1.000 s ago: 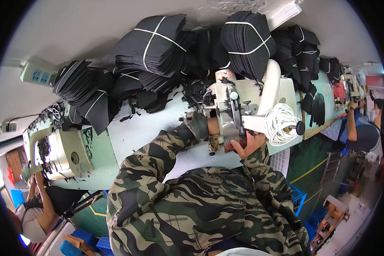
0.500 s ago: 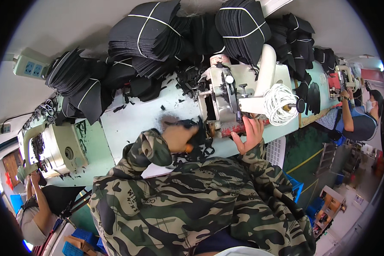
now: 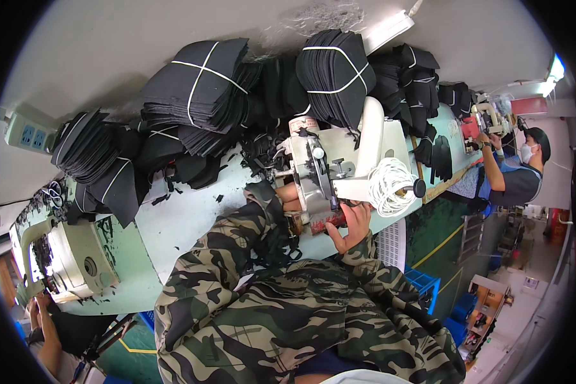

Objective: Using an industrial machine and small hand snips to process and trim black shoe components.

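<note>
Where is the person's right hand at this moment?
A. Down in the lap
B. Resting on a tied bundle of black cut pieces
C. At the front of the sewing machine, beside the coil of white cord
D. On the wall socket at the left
C: the right hand grips the lower front of the white sewing machine, just below the white cord coil.

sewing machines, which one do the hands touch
The white sewing machine at the middle of the table; the right hand touches its front. The greenish sewing machine at far left stands apart.
</note>
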A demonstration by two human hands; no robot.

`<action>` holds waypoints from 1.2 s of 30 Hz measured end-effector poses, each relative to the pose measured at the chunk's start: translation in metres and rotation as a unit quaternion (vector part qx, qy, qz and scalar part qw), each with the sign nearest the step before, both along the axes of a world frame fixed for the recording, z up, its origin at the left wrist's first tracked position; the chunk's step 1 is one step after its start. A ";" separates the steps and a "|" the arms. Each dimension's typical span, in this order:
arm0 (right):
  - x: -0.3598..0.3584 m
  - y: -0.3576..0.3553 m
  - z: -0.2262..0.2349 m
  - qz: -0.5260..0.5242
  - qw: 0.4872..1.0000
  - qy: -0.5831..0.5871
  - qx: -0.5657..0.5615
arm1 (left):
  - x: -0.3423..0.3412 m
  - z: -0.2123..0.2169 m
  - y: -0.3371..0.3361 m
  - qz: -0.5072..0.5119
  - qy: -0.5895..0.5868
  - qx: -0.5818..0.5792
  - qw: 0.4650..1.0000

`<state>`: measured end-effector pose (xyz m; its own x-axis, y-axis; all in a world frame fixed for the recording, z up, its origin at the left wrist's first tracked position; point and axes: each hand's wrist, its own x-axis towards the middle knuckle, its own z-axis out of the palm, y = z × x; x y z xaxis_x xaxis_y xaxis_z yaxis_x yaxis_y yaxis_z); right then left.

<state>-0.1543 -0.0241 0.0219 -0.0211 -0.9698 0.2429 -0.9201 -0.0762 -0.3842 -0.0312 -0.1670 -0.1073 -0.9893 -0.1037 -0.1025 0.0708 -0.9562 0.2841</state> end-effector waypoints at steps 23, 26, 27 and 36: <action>-0.010 0.001 -0.001 0.017 1.000 -0.021 -0.006 | 0.032 -0.013 -0.014 -0.102 -0.091 -0.367 0.920; -0.009 0.000 -0.003 0.020 0.999 -0.033 -0.018 | 0.042 -0.009 0.000 0.032 -0.149 -0.546 0.824; -0.010 -0.002 -0.004 0.022 0.998 -0.052 -0.019 | 0.046 0.001 0.006 0.107 -0.181 -0.618 0.758; -0.008 -0.006 0.009 0.030 0.999 -0.027 -0.008 | 0.060 0.043 0.018 0.202 -0.249 -0.777 0.542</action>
